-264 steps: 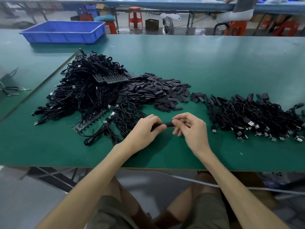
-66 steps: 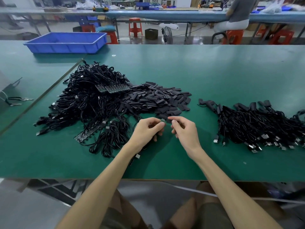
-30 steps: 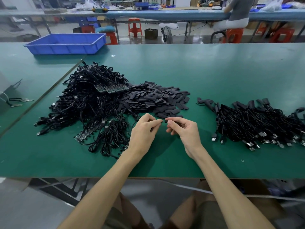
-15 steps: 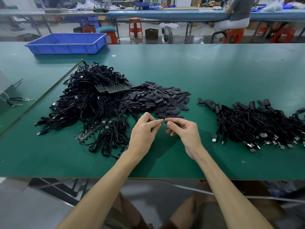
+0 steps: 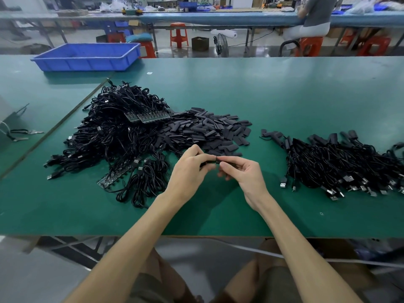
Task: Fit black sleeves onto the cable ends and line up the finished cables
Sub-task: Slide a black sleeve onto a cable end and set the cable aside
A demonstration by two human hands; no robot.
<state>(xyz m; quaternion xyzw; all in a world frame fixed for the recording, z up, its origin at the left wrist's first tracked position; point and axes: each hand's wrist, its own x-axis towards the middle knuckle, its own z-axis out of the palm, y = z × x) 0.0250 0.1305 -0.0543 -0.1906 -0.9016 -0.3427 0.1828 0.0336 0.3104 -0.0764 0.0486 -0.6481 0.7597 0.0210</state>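
The person's knees in olive shorts [image 5: 148, 287] are showing nearest, under the front edge of the green worktop [image 5: 65, 215]. Two bare forearms are reaching forward over that edge and meeting just above the worktop's middle. The left hand [image 5: 188, 173] is pinching a black cable end [image 5: 207, 164] between thumb and curled fingers. The right hand [image 5: 244, 174] is closing its thumb and forefinger on a black sleeve [image 5: 217, 160] pressed right against that end. The two pieces are touching, but how far one is sitting over the other is too small to tell.

Left of the hands, a loose bundle of black cables [image 5: 144, 184] is lying beside a narrow circuit-board strip [image 5: 118, 174]. To the right, the finished cables [image 5: 341, 167] are lying in a rough row, sleeved ends pointing away and metal plugs pointing toward the person.

Just behind the hands, a heap of loose sleeves [image 5: 209, 132] is spreading across the worktop, touching a large tangled pile of unsleeved cables [image 5: 109, 132] on its left, with more board strips [image 5: 148, 117] resting on top. Small snips [image 5: 24, 134] are lying on the adjoining surface at far left.

Farther back, a blue tray [image 5: 87, 56] is sitting at the worktop's far left. Beyond it, red stools [image 5: 179, 36] are standing on the floor, and another person [image 5: 314, 18] is sitting at a distant bench.
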